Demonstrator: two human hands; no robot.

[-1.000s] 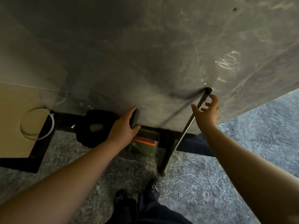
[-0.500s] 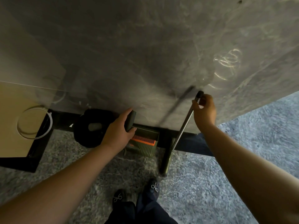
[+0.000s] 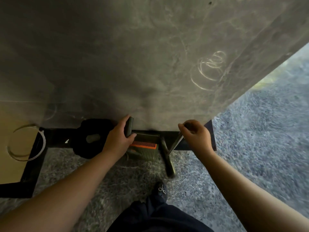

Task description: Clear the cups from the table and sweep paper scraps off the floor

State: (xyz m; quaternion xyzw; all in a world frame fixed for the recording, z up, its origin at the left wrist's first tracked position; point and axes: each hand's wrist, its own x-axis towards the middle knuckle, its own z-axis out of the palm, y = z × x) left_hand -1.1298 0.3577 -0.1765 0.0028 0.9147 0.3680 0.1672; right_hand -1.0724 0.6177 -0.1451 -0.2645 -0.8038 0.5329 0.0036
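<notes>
The dustpan (image 3: 145, 148) stands against the wall (image 3: 150, 56), left of the broom (image 3: 168, 163).

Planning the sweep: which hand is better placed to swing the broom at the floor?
Right. The right hand already grips the top of the broom pole, while the left hand holds the dustpan handle.

One view only, worn on the head, wide-angle, bent at the edges. Looking forward and steeply down along a grey marbled wall (image 3: 150, 56) to the speckled grey floor (image 3: 250, 148), with both bare forearms reaching in from the lower corners and a dark shoe (image 3: 161, 190) at the bottom centre. Close in, at arm's reach of the wall's black base strip (image 3: 58, 136); no second view to share ground with.
</notes>
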